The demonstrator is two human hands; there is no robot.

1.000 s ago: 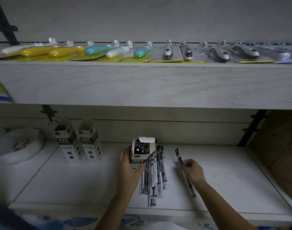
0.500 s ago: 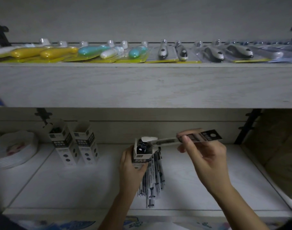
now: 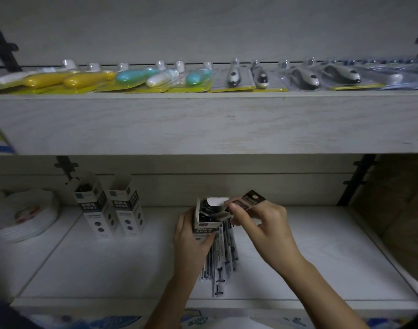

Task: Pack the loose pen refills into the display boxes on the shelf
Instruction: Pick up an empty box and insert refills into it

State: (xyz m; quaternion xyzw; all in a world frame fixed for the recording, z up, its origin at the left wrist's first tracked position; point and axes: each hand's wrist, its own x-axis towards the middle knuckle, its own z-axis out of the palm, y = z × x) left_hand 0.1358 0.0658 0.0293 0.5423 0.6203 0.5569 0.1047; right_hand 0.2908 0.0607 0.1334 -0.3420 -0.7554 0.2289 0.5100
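On my feed everything looked dim and grey, the pale wood-grain upper shelf (image 3: 203,122) throwing shadow over the white lower shelf board (image 3: 108,257), with soft blur throughout and wide-angle bowing toward the dark corners.

One wide-angle view, worn on my head, facing the shelving square-on and tipped downward.

The lens sits just above the upper shelf (image 3: 203,122), skimming its top and looking down onto the lower shelf (image 3: 108,262). My left hand (image 3: 191,243), gripping the display box (image 3: 204,225), and my right hand (image 3: 264,231), pinching a pen refill (image 3: 250,200), enter from the bottom edge, close to the camera.
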